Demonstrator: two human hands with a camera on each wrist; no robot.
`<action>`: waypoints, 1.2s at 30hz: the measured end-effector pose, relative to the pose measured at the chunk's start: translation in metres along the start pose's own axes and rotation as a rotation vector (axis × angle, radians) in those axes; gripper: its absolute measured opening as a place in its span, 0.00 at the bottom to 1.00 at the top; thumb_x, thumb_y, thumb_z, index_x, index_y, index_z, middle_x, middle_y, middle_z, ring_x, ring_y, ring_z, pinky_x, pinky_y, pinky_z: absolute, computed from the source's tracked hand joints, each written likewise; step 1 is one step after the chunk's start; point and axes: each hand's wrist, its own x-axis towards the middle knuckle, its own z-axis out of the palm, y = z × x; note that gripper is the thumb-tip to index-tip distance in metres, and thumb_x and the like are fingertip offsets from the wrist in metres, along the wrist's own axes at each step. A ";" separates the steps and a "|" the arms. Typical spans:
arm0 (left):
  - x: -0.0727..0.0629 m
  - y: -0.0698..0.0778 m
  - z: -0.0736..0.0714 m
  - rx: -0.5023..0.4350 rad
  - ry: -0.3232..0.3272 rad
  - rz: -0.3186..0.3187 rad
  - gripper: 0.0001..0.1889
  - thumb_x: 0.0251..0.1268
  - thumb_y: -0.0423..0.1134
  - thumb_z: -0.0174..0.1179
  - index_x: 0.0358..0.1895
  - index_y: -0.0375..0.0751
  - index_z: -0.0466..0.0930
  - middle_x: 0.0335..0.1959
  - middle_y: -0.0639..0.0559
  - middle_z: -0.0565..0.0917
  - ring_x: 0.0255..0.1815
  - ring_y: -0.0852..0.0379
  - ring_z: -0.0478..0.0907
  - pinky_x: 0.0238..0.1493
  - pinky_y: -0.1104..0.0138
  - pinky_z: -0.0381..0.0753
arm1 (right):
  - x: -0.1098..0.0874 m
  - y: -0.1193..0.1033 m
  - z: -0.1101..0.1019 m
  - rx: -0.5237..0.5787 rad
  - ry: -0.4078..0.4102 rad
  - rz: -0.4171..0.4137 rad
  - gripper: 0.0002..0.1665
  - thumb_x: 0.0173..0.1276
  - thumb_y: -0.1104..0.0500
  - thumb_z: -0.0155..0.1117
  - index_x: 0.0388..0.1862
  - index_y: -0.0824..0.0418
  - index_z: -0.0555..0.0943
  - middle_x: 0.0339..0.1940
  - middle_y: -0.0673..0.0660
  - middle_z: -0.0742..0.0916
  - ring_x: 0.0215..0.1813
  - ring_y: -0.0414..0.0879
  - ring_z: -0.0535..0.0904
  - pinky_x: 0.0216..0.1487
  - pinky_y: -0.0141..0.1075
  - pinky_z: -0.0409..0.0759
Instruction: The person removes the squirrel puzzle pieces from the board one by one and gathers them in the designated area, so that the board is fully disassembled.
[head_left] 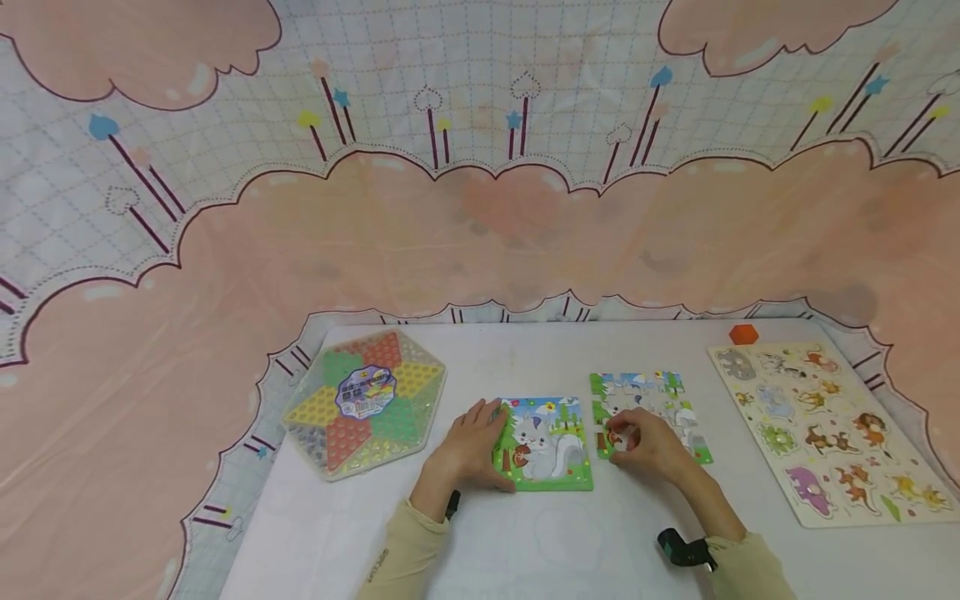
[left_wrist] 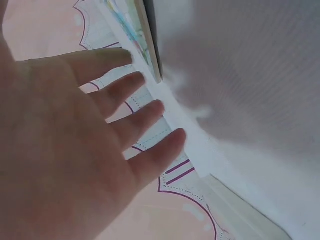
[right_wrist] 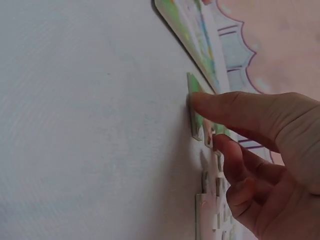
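My left hand (head_left: pixel 471 443) lies along the left side of a square squirrel picture board (head_left: pixel 551 446), thumb at its lower corner. In the left wrist view its fingers (left_wrist: pixel 145 117) are stretched and spread beside the board's edge. To the right lies a second squirrel picture, a jigsaw puzzle (head_left: pixel 684 417) in separated pieces with gaps between them. At its lower left, my right hand (head_left: pixel 651 446) pinches a green-edged puzzle piece (right_wrist: pixel 194 117) between thumb and curled index finger. The right hand covers part of the jigsaw in the head view.
A hexagonal Chinese checkers board (head_left: pixel 408 421) in clear wrapping lies at the left. On the right is a wooden animal peg puzzle (head_left: pixel 780 437), with a red-orange hexagonal block (head_left: pixel 744 334) by its top edge. A patterned cloth (head_left: pixel 525 242) hangs behind the white table (head_left: pixel 540 550).
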 end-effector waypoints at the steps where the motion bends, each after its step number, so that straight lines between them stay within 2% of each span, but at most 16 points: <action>1: 0.001 0.000 -0.001 -0.006 0.020 0.013 0.59 0.44 0.63 0.75 0.76 0.36 0.57 0.77 0.41 0.56 0.77 0.39 0.50 0.71 0.45 0.58 | 0.001 -0.001 0.000 -0.007 0.009 -0.005 0.24 0.50 0.65 0.79 0.47 0.66 0.83 0.40 0.55 0.83 0.31 0.44 0.72 0.30 0.32 0.71; 6: 0.006 0.000 -0.003 -0.017 0.155 0.058 0.53 0.53 0.64 0.68 0.77 0.39 0.56 0.77 0.42 0.57 0.77 0.39 0.50 0.73 0.44 0.53 | 0.004 -0.011 0.000 -0.049 0.086 -0.064 0.21 0.59 0.59 0.75 0.49 0.66 0.83 0.42 0.57 0.83 0.40 0.49 0.78 0.40 0.41 0.78; 10: 0.012 0.003 -0.002 0.030 0.246 0.039 0.52 0.56 0.66 0.63 0.78 0.42 0.54 0.79 0.45 0.54 0.79 0.41 0.45 0.74 0.44 0.46 | 0.007 -0.020 0.006 -0.146 0.137 -0.125 0.31 0.63 0.50 0.73 0.58 0.66 0.79 0.53 0.63 0.81 0.53 0.58 0.78 0.51 0.54 0.79; 14: 0.017 0.007 -0.003 0.086 0.298 -0.002 0.52 0.59 0.70 0.58 0.79 0.44 0.51 0.80 0.46 0.49 0.80 0.41 0.41 0.74 0.41 0.43 | 0.012 -0.029 0.015 -0.281 0.191 -0.182 0.41 0.62 0.43 0.71 0.66 0.66 0.73 0.65 0.69 0.74 0.65 0.67 0.71 0.59 0.62 0.72; 18: 0.020 0.010 -0.004 0.137 0.323 -0.036 0.51 0.60 0.73 0.53 0.80 0.49 0.48 0.81 0.46 0.45 0.80 0.39 0.39 0.73 0.39 0.42 | 0.016 -0.037 0.024 -0.379 0.242 -0.191 0.50 0.60 0.38 0.70 0.75 0.59 0.65 0.74 0.71 0.64 0.72 0.72 0.59 0.65 0.68 0.59; 21: 0.023 0.011 -0.006 0.164 0.325 -0.065 0.50 0.60 0.75 0.49 0.81 0.54 0.46 0.81 0.46 0.42 0.80 0.38 0.36 0.72 0.36 0.40 | 0.019 -0.043 0.029 -0.429 0.268 -0.160 0.56 0.58 0.33 0.68 0.79 0.53 0.59 0.78 0.71 0.55 0.76 0.74 0.47 0.67 0.72 0.46; 24: 0.026 0.011 -0.005 0.191 0.325 -0.105 0.49 0.60 0.77 0.45 0.81 0.59 0.43 0.81 0.46 0.37 0.79 0.37 0.30 0.70 0.34 0.39 | 0.021 -0.050 0.032 -0.481 0.288 -0.122 0.60 0.54 0.28 0.66 0.80 0.51 0.56 0.80 0.69 0.49 0.77 0.75 0.38 0.66 0.75 0.38; 29: 0.025 0.012 -0.005 0.212 0.356 -0.147 0.50 0.58 0.80 0.42 0.81 0.62 0.41 0.81 0.45 0.35 0.79 0.35 0.28 0.69 0.31 0.39 | 0.022 -0.054 0.036 -0.520 0.306 -0.082 0.64 0.51 0.24 0.64 0.81 0.50 0.54 0.81 0.68 0.45 0.77 0.74 0.33 0.64 0.77 0.37; 36: 0.024 0.014 -0.007 0.232 0.383 -0.157 0.50 0.57 0.80 0.42 0.80 0.62 0.43 0.81 0.45 0.37 0.79 0.34 0.31 0.68 0.31 0.44 | 0.024 -0.055 0.037 -0.541 0.327 -0.084 0.65 0.52 0.23 0.62 0.82 0.50 0.51 0.81 0.67 0.43 0.77 0.72 0.30 0.64 0.77 0.37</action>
